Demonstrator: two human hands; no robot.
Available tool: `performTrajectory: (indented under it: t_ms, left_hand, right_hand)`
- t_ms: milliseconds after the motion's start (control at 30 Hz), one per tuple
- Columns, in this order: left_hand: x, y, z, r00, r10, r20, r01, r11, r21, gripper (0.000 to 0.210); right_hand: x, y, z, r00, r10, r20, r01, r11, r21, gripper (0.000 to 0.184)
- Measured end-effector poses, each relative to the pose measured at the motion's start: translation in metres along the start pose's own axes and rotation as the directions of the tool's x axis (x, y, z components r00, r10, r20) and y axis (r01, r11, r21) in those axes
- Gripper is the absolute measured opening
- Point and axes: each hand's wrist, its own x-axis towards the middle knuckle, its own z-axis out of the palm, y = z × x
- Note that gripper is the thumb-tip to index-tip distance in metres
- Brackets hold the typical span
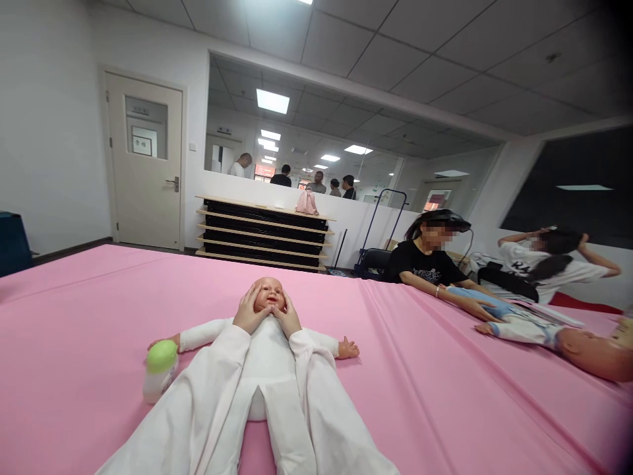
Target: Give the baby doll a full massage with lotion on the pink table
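A baby doll (271, 356) in a white suit lies on its back on the pink-covered table, its arms spread out. My left hand (249, 311) rests against one side of the doll's face (271, 295), fingers stretched along the cheek and temple. On the opposite cheek lies my right hand (289, 318), also with fingers extended. Both thumbs touch the doll's chin and meet near its middle. Beside the doll's arm on the left stands a white bottle with a green cap (161, 369), partly behind my sleeve.
At the right, a co-worker (428, 254) in a headset touches another doll (524, 323) in blue and white. Further right, another person (548, 260) has raised arms. Stacked boards (264, 231) with a pink backpack (306, 201) stand behind the pink table cover (89, 316).
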Motion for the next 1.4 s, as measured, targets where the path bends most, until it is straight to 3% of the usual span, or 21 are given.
performTrajectory:
  t_ms: [267, 633, 900, 1233, 1400]
  left_hand:
    - [0.002, -0.006, 0.002, 1.0, 0.011, -0.009, -0.012, 0.997, -0.073, 0.054]
    - [0.001, -0.003, 0.001, 1.0, 0.009, -0.002, -0.009, 1.0, -0.023, 0.074]
    - [0.002, -0.008, 0.004, 1.0, -0.002, -0.025, 0.0, 0.995, -0.102, 0.053]
    - [0.001, -0.001, 0.0, 1.0, -0.011, -0.001, 0.011, 0.999, -0.034, 0.069]
    - [0.001, -0.007, 0.004, 0.999, -0.006, -0.033, 0.004, 0.997, -0.079, 0.059]
  right_hand:
    - [0.007, 0.012, -0.004, 1.0, -0.026, 0.011, 0.026, 0.999, 0.02, 0.065]
    - [0.003, 0.006, -0.001, 1.0, -0.008, -0.006, 0.008, 1.0, -0.019, 0.075]
    - [0.008, 0.015, -0.005, 0.999, -0.049, 0.0, 0.049, 0.999, -0.019, 0.064]
    - [0.001, 0.003, -0.001, 1.0, 0.002, 0.009, -0.002, 1.0, -0.03, 0.077]
    - [0.001, 0.005, -0.003, 1.0, -0.031, -0.001, 0.031, 0.999, -0.038, 0.073]
